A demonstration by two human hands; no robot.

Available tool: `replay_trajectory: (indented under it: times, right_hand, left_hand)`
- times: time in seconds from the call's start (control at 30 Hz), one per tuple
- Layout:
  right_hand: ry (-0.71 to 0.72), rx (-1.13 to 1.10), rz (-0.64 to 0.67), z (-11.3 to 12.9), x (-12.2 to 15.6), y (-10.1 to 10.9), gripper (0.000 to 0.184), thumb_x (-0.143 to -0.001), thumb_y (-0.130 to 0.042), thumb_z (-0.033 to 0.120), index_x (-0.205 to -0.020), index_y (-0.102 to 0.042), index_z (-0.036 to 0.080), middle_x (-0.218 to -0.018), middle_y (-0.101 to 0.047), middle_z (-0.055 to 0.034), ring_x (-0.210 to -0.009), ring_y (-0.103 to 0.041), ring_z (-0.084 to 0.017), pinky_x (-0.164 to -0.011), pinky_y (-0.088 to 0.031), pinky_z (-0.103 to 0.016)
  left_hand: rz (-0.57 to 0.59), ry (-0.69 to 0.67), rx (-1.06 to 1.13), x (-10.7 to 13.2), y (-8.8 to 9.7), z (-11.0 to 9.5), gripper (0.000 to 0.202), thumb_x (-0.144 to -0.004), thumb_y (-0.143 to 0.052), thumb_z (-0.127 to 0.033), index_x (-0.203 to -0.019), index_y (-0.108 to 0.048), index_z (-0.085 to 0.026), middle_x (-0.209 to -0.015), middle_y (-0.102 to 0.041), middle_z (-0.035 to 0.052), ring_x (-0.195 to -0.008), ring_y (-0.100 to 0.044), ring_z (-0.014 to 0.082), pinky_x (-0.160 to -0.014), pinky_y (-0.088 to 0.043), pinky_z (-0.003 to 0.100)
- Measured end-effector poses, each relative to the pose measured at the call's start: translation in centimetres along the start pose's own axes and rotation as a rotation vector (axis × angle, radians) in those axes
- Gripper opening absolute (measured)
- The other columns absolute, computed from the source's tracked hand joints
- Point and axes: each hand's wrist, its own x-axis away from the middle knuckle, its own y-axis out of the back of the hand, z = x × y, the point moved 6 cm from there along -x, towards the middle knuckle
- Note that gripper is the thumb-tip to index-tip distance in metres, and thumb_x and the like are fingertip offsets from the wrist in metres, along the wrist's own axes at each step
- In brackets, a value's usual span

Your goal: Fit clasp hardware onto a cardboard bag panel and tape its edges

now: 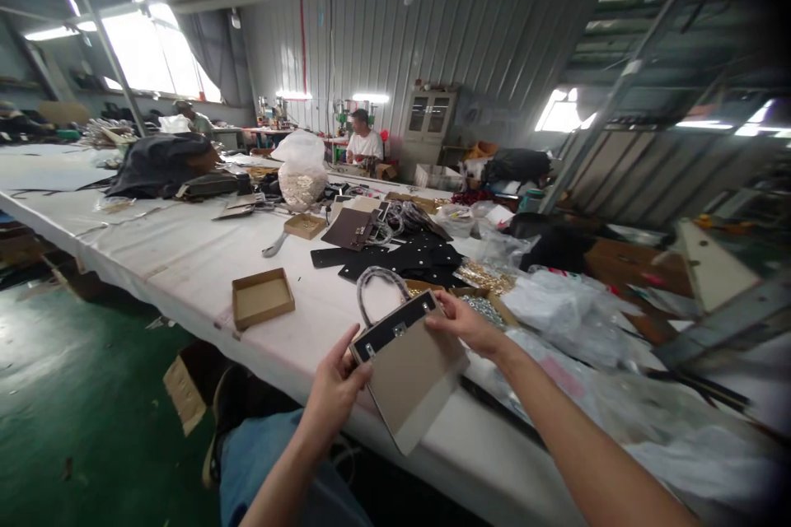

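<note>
Between my two hands is a beige handbag panel (415, 375) with a black strip along its top edge, metal fittings on the strip and a looped, plastic-wrapped handle (378, 278). My left hand (337, 379) pinches its left top corner, thumb on the front face. At the right end of the strip, my right hand (456, 321) grips the edge with thumb and fingers. The panel tilts over the table's front edge. Just behind it lie black strips with small holes (401, 258) and a box of silvery metal parts (483, 309).
An open cardboard box (264, 300) sits on the white table (185, 263) to the left. Farther back are a smaller box (305, 225), a brown bag panel (349, 228) and a sack of small parts (301, 181). Plastic bags (568, 305) crowd the right. A person (364, 140) sits beyond the table.
</note>
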Motion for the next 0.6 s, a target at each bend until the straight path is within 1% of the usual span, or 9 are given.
replay_trajectory:
  times: [0.03,0.1,0.13,0.2,0.3,0.37,0.43,0.5,0.6]
  right_hand:
    - [0.007,-0.008,-0.021,0.2,0.2,0.3,0.077,-0.078,-0.104,0.049,-0.142,-0.071,0.021,-0.131,-0.084,-0.0133,-0.115,-0.080,-0.030,-0.103,-0.063,-0.043]
    - [0.013,0.002,-0.053,0.7,0.8,1.0,0.077,-0.078,-0.105,0.048,-0.144,-0.073,0.024,-0.131,-0.085,-0.0116,-0.116,-0.080,-0.030,-0.103,-0.062,-0.042]
    - [0.017,0.018,-0.062,1.0,1.2,1.3,0.076,-0.078,-0.105,0.047,-0.144,-0.075,0.025,-0.130,-0.085,-0.0109,-0.118,-0.080,-0.031,-0.103,-0.063,-0.041]
    - [0.038,0.053,-0.082,1.6,2.1,2.2,0.068,-0.078,-0.106,0.046,-0.137,-0.081,0.026,-0.125,-0.087,-0.0094,-0.116,-0.080,-0.031,-0.101,-0.063,-0.040]
    - [0.104,0.079,-0.148,2.1,3.8,3.7,0.051,-0.072,-0.108,0.042,-0.117,-0.090,0.027,-0.115,-0.088,-0.0073,-0.110,-0.080,-0.031,-0.100,-0.063,-0.040]
    - [0.163,0.073,-0.208,2.3,5.0,4.4,0.043,-0.066,-0.110,0.039,-0.105,-0.093,0.029,-0.116,-0.088,-0.0066,-0.112,-0.079,-0.031,-0.102,-0.063,-0.041]
    - [0.204,0.061,-0.250,2.4,6.2,4.6,0.039,-0.062,-0.112,0.038,-0.095,-0.094,0.030,-0.118,-0.087,-0.0070,-0.113,-0.079,-0.032,-0.099,-0.064,-0.041]
    - [0.231,0.036,-0.265,2.6,7.5,4.3,0.036,-0.059,-0.113,0.036,-0.089,-0.094,0.030,-0.116,-0.086,-0.0072,-0.107,-0.080,-0.030,-0.090,-0.065,-0.037]
    - [0.255,0.019,-0.204,3.2,9.7,2.7,0.027,-0.064,-0.112,0.032,-0.083,-0.093,0.029,-0.104,-0.084,-0.0074,-0.094,-0.078,-0.026,-0.080,-0.066,-0.035]
  left_hand:
    - [-0.012,-0.032,-0.046,0.3,-0.2,-0.6,0.114,-0.089,-0.095,-0.045,-0.181,-0.037,-0.012,-0.107,-0.086,0.0094,-0.090,-0.075,0.0214,-0.082,-0.058,0.030]
    - [-0.049,-0.095,-0.170,1.0,-0.4,-1.7,0.106,-0.095,-0.089,-0.038,-0.182,-0.033,-0.014,-0.116,-0.087,0.0112,-0.110,-0.079,0.0280,-0.101,-0.060,0.039]
    - [-0.066,-0.130,-0.242,1.5,-0.4,-2.2,0.100,-0.097,-0.085,-0.035,-0.182,-0.035,-0.016,-0.121,-0.087,0.0118,-0.117,-0.079,0.0298,-0.108,-0.059,0.043]
    - [-0.087,-0.217,-0.381,2.5,-0.6,-3.1,0.086,-0.101,-0.079,-0.028,-0.179,-0.043,-0.020,-0.128,-0.087,0.0113,-0.124,-0.079,0.0309,-0.115,-0.058,0.047]
    - [-0.095,-0.391,-0.512,4.0,-0.9,-4.1,0.073,-0.103,-0.075,-0.019,-0.172,-0.053,-0.027,-0.135,-0.085,0.0090,-0.126,-0.081,0.0290,-0.116,-0.061,0.045]
    - [-0.104,-0.532,-0.580,4.8,-0.9,-5.0,0.068,-0.102,-0.076,-0.014,-0.166,-0.060,-0.030,-0.136,-0.085,0.0084,-0.124,-0.081,0.0279,-0.114,-0.063,0.044]
    - [-0.092,-0.668,-0.656,5.4,-1.0,-5.9,0.059,-0.102,-0.077,-0.010,-0.157,-0.068,-0.031,-0.132,-0.085,0.0087,-0.121,-0.081,0.0276,-0.110,-0.065,0.043]
    - [-0.057,-0.784,-0.726,6.1,-1.2,-6.9,0.051,-0.103,-0.076,-0.008,-0.149,-0.073,-0.030,-0.126,-0.085,0.0092,-0.116,-0.081,0.0271,-0.104,-0.067,0.042]
    - [0.005,-0.926,-0.797,7.5,-1.5,-8.0,0.048,-0.104,-0.074,-0.004,-0.146,-0.075,-0.027,-0.127,-0.086,0.0103,-0.114,-0.079,0.0266,-0.100,-0.066,0.042]
